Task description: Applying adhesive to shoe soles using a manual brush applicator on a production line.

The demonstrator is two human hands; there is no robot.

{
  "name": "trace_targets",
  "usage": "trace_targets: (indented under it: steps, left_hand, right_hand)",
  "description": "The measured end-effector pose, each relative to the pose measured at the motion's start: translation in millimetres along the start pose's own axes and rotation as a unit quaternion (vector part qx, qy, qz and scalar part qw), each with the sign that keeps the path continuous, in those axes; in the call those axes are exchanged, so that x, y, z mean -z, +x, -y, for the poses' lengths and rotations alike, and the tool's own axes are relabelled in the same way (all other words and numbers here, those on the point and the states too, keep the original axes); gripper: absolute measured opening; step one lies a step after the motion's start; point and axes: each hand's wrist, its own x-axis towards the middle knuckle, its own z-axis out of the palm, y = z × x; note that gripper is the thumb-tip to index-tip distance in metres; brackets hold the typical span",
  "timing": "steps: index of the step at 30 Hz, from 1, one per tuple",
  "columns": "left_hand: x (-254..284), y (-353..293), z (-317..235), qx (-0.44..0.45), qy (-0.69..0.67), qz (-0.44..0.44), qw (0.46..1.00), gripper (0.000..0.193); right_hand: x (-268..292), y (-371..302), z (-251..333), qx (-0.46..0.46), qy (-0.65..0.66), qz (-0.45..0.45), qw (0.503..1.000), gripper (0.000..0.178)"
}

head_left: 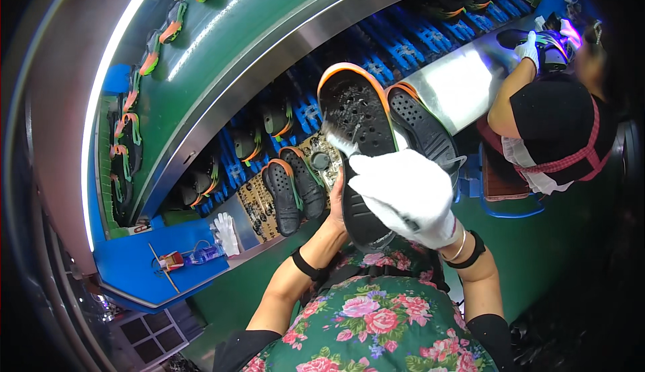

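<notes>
My bare left hand point(336, 201) grips a black shoe sole point(358, 109) by its left edge, holding it up before me. The sole has an orange rim, rows of holes and a wet-looking sheen on its upper half. My right hand point(406, 191), in a white glove, is closed over the lower part of the sole. A brush with white bristles point(342, 144) juts from its fingertips and touches the sole; the handle is hidden by the glove. Just behind is another black sole point(420, 120) with an orange rim.
A pair of soles point(283, 194) stands on a patterned board beside a small round pot point(321, 161). Blue racks point(403, 53) carry more shoes beneath a green cover point(235, 29). A blue table point(134, 261) bears a glove and a bottle. At right, a co-worker point(554, 107) handles a shoe.
</notes>
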Motion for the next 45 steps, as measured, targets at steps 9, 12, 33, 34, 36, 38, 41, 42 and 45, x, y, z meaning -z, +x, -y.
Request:
trace_targets:
  steps: [9,12,33,34,36,38,41,42,45]
  left_hand:
    - [-30.2,22.9,-12.9,-0.012,0.162,-0.095,0.982,0.087]
    - [-21.7,24.0,-17.0,-0.013,0.074,-0.031,0.997,0.091]
    - [-49.2,63.7,-25.7,-0.019,-0.003,0.079,0.997,0.104]
    - [-50.0,65.2,-25.1,-0.029,-0.008,0.072,0.997,0.104]
    - [-52.9,66.3,-25.1,-0.021,-0.035,0.09,0.995,0.107]
    - [-52.6,68.2,-31.0,-0.012,-0.015,0.092,0.996,0.108]
    - [-46.2,65.2,-28.6,-0.027,-0.013,0.088,0.996,0.107]
    - [-45.6,63.4,-27.0,-0.061,-0.017,0.051,0.997,0.107]
    - [-42.9,68.6,-32.3,-0.044,0.007,0.09,0.995,0.109]
  right_hand:
    - [-14.1,-2.8,-10.9,0.004,-0.075,-0.018,0.997,0.039]
    - [-13.1,-3.1,-12.3,-0.054,0.067,-0.04,0.995,0.029]
    - [-21.9,-19.9,-7.5,-0.09,0.229,-0.015,0.969,0.026]
    - [-20.2,-20.4,-12.2,-0.071,0.192,-0.026,0.978,0.027]
    - [-18.9,-26.9,-16.4,-0.061,0.126,-0.037,0.989,0.029]
    - [-14.4,-25.4,-12.0,-0.032,0.073,-0.013,0.997,0.033]
    - [-30.2,-34.6,-1.6,-0.003,0.103,-0.008,0.995,0.034]
    - [-25.4,-34.1,-2.7,-0.011,0.165,-0.009,0.986,0.033]
    - [-12.4,-33.6,-9.7,-0.056,0.213,-0.008,0.975,0.032]
